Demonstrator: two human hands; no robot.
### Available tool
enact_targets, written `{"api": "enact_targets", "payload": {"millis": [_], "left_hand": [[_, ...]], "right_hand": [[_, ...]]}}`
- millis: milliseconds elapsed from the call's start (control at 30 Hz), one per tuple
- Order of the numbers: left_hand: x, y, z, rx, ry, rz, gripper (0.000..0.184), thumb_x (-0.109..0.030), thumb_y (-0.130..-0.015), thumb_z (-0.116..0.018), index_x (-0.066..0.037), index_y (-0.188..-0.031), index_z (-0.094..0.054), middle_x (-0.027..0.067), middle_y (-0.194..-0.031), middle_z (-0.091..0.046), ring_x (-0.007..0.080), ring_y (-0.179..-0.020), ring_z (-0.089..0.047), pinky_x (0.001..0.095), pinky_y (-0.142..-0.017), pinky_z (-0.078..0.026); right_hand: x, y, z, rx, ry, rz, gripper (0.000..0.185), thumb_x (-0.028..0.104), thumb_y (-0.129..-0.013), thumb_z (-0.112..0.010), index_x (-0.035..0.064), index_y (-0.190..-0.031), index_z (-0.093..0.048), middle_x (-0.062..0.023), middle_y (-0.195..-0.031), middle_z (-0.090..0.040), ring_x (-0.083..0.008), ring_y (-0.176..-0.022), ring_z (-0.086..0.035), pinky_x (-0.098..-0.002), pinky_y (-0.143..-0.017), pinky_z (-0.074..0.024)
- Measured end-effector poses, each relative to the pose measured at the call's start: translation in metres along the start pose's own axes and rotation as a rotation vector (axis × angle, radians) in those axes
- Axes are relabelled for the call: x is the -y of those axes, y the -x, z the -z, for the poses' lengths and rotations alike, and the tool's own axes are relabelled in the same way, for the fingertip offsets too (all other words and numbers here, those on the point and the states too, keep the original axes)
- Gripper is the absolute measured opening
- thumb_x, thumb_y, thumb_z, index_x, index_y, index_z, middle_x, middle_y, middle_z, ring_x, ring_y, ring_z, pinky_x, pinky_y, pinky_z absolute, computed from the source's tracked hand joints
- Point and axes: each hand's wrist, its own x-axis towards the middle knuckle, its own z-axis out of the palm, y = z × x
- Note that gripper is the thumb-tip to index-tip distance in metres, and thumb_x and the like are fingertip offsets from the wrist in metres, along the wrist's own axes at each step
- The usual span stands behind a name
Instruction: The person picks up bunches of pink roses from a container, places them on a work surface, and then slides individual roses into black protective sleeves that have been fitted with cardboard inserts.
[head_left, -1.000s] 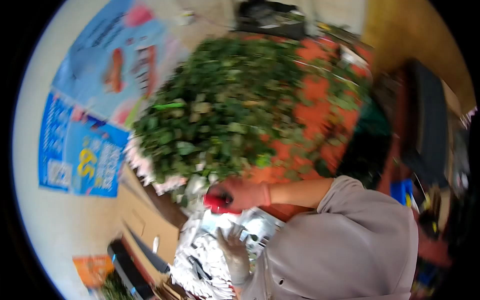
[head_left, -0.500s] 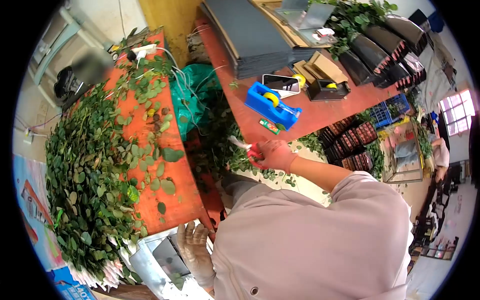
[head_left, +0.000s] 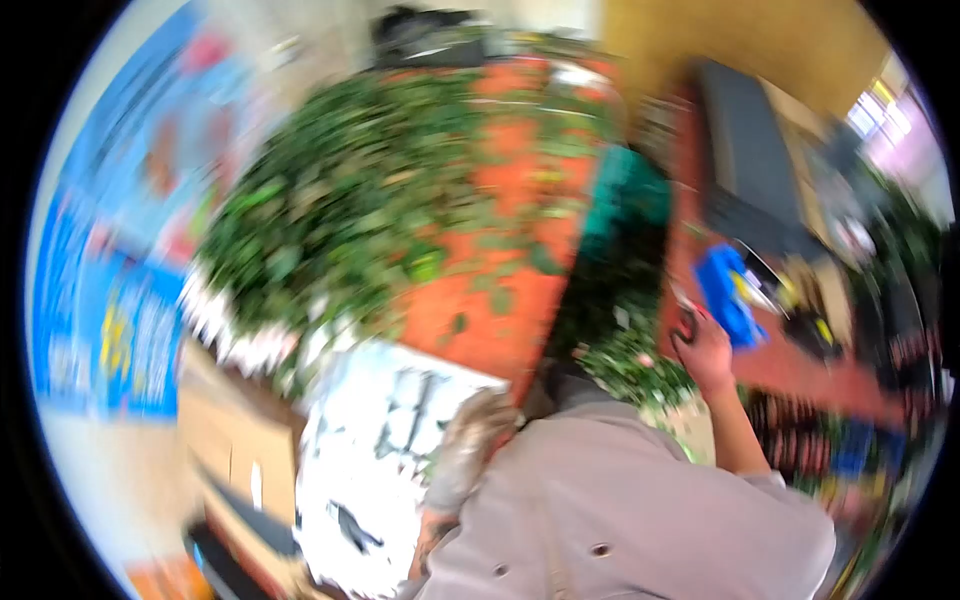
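Observation:
My right hand point(head_left: 708, 352) is closed around red-handled scissors point(head_left: 686, 322), held above the near edge of the right-hand red table, close to a blue tape dispenser point(head_left: 728, 295). My left hand point(head_left: 468, 445), in a greyish glove, is low in front of my body, over the silvery-white, box-like surface point(head_left: 365, 455) at the table's end. Motion smears its fingers, and no object shows in it. Beyond it, a large heap of leafy green stems point(head_left: 340, 190) with pale pinkish-white heads point(head_left: 240, 335) covers much of the left red table point(head_left: 470, 345).
Grey sheets point(head_left: 745, 140) are stacked on the right table. A teal plastic bag point(head_left: 628, 195) and leafy cuttings point(head_left: 635, 355) fill the gap between the tables. A cardboard box point(head_left: 235, 425) stands at lower left.
The view has swung left, bringing the stem heap and silvery surface toward the middle. My right hand still grips the scissors. My left hand, earlier open with fingers apart, is now blurred.

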Motion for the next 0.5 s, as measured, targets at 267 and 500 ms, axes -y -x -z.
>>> {"api": "enact_targets", "payload": {"millis": [267, 500], "left_hand": [[-0.011, 0.028, 0.01, -0.196, 0.193, -0.149, 0.064, -0.041, -0.086, -0.058, 0.0, -0.131, -0.037, 0.0137, -0.122, -0.051, 0.0262, -0.108, -0.052, 0.039, -0.097, -0.039], [-0.004, 0.048, 0.011, -0.629, 0.301, -0.276, 0.072, -0.049, -0.08, -0.063, 0.001, -0.127, -0.042, 0.0174, -0.118, -0.053, 0.0271, -0.102, -0.056, 0.0385, -0.091, -0.044]], "right_hand": [[0.273, -0.115, -0.02, 0.689, -0.779, 0.739, 0.039, 0.018, -0.074, -0.067, 0.0099, -0.111, -0.057, -0.0141, -0.099, -0.06, -0.0308, -0.089, -0.06, -0.0375, -0.078, -0.0478], [0.572, -0.257, -0.095, 0.326, -0.782, 1.09, 0.028, 0.029, -0.08, -0.056, 0.0084, -0.098, -0.061, -0.0148, -0.097, -0.062, -0.0315, -0.093, -0.059, -0.0396, -0.08, -0.0463]]}}
